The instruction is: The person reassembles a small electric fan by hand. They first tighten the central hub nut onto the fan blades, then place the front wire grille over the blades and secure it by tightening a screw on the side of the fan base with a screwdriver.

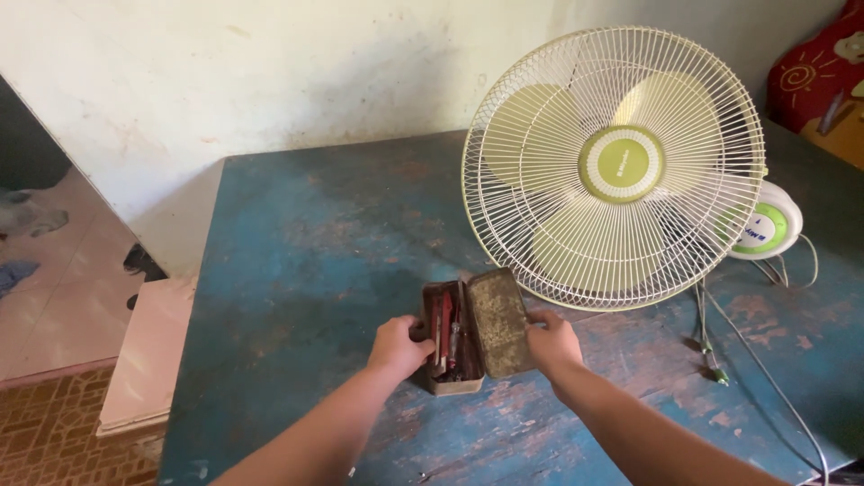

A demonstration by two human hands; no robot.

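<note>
tin (463,337), small, rusty, rectangular, lies on the blue table (297,234) between both hands, directly in front of the fan (614,166). lid (498,321) is swung open toward the right hand's side, hinged along the long edge, leaning back nearly upright. body of the tin holds thin tools, at least one with a red shaft; probably small screwdrivers, but the view is too coarse to be sure.

left hand (399,346): fingers curled and pressed on the tin's outer long wall, thumb near the rim, steadying the body. right hand (552,342): fingers closed against the lid's outer edge, propping it open. neither hand is inside the tin.

step in hand, as judged: opening the tin, lid held back, contents exposed, nothing yet taken out.

next move, as judged: one hand must release to pick a tool. the right would need to let the lid rest on its own or lie flat, then reach across the hinge line into the body; the left should keep its hold so the tin does not slide on the worn paint. tools lie lengthwise and close together, so a fingertip pinch on a single shaft is called for.

beyond the right hand's grip: fan leaning on its grille, its base (765,225) behind, cord (765,369) trailing along the table past the right forearm.
</note>
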